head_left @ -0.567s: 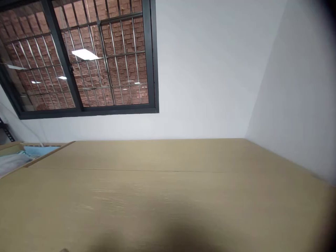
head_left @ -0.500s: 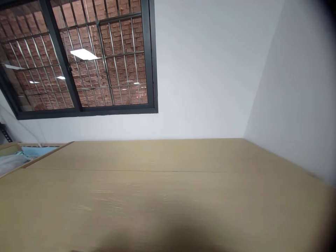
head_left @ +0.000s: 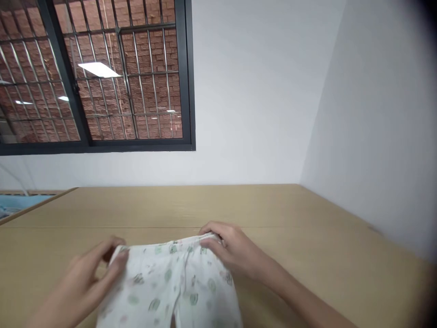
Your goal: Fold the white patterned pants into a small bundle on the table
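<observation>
A pair of white pants (head_left: 164,282) with small green and grey prints is stretched out between my hands, its waistband toward the wall. My left hand (head_left: 92,275) pinches the left corner of the waistband between thumb and fingers. At the right corner, my right hand (head_left: 228,246) grips the waistband, thumb on top. Below, a gap shows where the two legs part; the lower ends of the legs run out of view at the bottom edge.
The wooden table (head_left: 280,214) runs back to a white wall (head_left: 252,91), with another wall on the right. A barred window (head_left: 136,82) is at the upper left. Beyond the table's left edge lies some light blue material (head_left: 20,202).
Both hands and the pants have come into view from the bottom edge; earlier there was only a dark blur there. The view has shifted slightly to the right.
</observation>
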`<action>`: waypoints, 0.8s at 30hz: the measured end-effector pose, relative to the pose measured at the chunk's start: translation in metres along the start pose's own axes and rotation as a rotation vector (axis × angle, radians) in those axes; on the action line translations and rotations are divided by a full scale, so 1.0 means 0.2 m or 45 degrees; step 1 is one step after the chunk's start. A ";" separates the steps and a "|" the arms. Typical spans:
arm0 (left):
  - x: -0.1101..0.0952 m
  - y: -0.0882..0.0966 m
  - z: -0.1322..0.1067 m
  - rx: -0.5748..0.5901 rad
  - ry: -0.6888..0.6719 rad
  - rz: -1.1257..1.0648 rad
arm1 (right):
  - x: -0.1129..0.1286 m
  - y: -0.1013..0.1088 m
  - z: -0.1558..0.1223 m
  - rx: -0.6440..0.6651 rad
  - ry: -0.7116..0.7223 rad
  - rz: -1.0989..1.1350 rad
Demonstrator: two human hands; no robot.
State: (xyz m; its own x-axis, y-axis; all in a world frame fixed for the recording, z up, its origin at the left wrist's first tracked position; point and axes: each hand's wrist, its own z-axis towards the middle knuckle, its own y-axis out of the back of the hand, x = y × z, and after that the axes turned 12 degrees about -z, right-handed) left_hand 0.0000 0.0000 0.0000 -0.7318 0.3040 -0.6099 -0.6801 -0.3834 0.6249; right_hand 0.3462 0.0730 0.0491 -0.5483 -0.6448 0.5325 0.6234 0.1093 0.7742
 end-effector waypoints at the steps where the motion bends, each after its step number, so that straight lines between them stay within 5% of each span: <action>1: 0.00 -0.08 0.06 0.126 0.003 -0.010 | -0.07 -0.01 0.00 0.001 0.009 -0.065; 5: 0.08 -0.44 0.25 0.305 -0.043 0.054 | -0.40 -0.14 0.01 0.009 -0.032 -0.223; 11: 0.29 -0.82 0.36 0.283 -0.137 -0.002 | -0.77 -0.37 0.08 -0.109 -0.102 -0.586; 24: 0.56 -1.09 0.64 0.185 -0.189 -0.007 | -1.07 -0.46 0.33 -0.113 -0.158 -0.876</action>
State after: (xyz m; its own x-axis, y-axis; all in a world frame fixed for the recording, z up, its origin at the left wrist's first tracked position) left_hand 0.0612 0.2296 -0.1418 -0.7195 0.4349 -0.5415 -0.6751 -0.2551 0.6922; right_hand 0.3681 0.2510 -0.1132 -0.8908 -0.4536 -0.0287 0.1525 -0.3578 0.9212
